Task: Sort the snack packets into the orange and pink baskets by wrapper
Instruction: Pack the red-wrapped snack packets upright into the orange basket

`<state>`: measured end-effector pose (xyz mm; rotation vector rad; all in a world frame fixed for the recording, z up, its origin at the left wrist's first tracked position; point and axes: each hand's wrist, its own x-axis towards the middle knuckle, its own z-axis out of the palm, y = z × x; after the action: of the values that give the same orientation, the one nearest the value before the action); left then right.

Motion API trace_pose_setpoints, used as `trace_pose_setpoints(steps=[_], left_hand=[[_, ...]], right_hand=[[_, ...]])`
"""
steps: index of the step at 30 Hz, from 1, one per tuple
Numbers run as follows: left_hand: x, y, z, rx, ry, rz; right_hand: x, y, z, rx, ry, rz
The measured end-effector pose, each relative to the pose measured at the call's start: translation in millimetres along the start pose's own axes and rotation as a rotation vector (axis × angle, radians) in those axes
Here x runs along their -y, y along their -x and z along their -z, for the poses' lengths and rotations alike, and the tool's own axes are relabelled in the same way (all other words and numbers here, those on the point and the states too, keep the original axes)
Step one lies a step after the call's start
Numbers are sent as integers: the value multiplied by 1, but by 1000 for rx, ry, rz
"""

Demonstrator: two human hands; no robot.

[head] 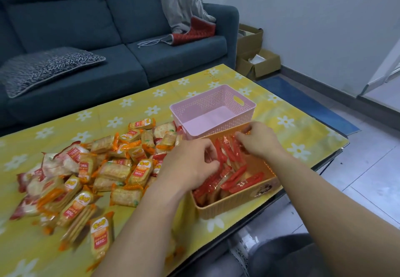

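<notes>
The orange basket (229, 203) stands at the table's near right and holds several red-wrapped packets (238, 177) standing on edge. Both hands are inside it. My left hand (190, 162) has its fingers curled on the red packets at the basket's left side. My right hand (257, 140) pinches the tops of red packets at the far end. The pink basket (218, 100) sits just behind, with nothing in it. A loose heap of orange-wrapped and red-wrapped cracker packets (104, 168) covers the table's left half.
The table wears a yellow cloth with white flowers (292, 129); its right edge drops to a tiled floor. A blue sofa (108, 27) with cushions stands behind. Cardboard boxes (255, 60) sit on the floor at the back right.
</notes>
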<state>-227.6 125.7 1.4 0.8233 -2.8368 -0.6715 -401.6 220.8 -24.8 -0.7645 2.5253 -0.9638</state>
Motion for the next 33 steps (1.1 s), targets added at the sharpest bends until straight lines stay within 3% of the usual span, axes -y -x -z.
trace_pose_setpoints(steps=[4, 9, 12, 16, 22, 26, 28, 33], left_hand=[[5, 14, 1, 134, -99, 74], [2, 11, -2, 193, -93, 106], [9, 10, 9, 104, 97, 177], [6, 20, 29, -190, 483, 244], [-27, 11, 27, -316, 818, 214], [-46, -9, 6, -366, 928, 240], [-55, -21, -7, -355, 1014, 266], [-74, -37, -45, -122, 1084, 226]], right_hand=[[7, 5, 8, 129, -424, -161], [1, 14, 23, 28, -228, -51], [1, 22, 29, 19, -197, 45], [9, 34, 37, 84, -345, 172], [20, 44, 42, 365, -376, 343], [17, 42, 51, 44, 8, 463], [12, 38, 56, -85, 54, 428], [-9, 29, 56, 51, -167, 149]])
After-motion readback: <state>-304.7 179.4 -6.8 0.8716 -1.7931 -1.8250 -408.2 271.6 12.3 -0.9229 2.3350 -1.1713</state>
